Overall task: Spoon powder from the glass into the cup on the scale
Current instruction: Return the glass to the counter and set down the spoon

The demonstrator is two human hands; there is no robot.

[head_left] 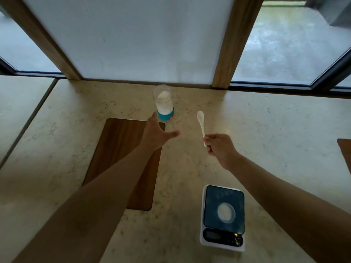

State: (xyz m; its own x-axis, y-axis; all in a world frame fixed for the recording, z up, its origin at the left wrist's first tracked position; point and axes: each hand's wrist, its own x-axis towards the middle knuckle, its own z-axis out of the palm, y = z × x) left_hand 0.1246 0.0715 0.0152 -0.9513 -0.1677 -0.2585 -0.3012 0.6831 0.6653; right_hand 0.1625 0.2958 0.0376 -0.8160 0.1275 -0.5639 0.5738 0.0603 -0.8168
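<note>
A clear glass [163,102] with a blue base stands at the back of the stone counter, part full of white powder. My left hand [157,132] is stretched out just below it, fingers spread, with one fingertip close to the blue base. My right hand [220,149] grips the handle of a white spoon [201,124], whose bowl points up and away. Near the front right lies a white scale [222,237] with a dark blue top. On it sits a small cup [226,213] holding white powder.
A dark wooden board [117,149] lies on the counter [266,130] under my left forearm. Another wooden board's corner [344,149] shows at the right edge. Window frames and a frosted pane rise behind the glass.
</note>
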